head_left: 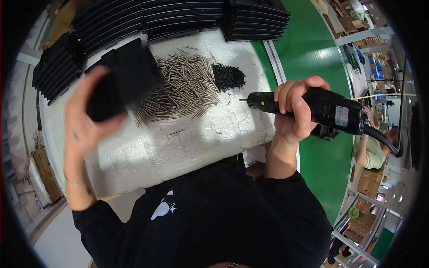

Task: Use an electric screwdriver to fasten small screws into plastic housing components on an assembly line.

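My left hand, blurred by motion, grips a black plastic part between thumb and fingers, above the left side of the white-wrapped worktop. My right hand is wrapped round a black corded electric screwdriver. The tool lies level, its thin bit pointing left and apart from anything. A wide pile of thin metal pins covers the middle of the worktop, partly hidden by the black part. Beside that pile, to the right, sits a small heap of black screws. One loose pin lies nearer to me.
Stacks of black plastic panels line the far edge, with another stack at the left. A green conveyor belt runs along the right, with a black part under the screwdriver. Another person is beyond it.
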The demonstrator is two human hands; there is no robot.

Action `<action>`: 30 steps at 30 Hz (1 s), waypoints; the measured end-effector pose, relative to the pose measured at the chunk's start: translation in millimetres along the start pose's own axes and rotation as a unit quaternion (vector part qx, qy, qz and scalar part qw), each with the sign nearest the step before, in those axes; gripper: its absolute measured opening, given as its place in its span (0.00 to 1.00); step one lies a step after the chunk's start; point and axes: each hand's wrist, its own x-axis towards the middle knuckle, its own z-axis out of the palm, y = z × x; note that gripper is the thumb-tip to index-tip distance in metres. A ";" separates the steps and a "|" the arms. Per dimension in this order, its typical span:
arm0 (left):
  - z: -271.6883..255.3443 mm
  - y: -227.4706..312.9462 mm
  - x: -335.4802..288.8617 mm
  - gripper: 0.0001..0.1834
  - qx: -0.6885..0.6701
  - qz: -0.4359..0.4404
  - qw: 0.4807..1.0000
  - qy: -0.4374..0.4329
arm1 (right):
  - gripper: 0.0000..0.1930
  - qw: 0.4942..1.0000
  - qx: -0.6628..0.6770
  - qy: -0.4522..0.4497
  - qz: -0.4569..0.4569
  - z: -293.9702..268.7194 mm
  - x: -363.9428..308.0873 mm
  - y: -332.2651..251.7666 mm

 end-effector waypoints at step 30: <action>104.6 103.6 -30.9 0.17 -0.054 0.084 0.994 0.050 | 0.20 0.961 0.195 -0.195 0.007 21.4 -3.4 -50.2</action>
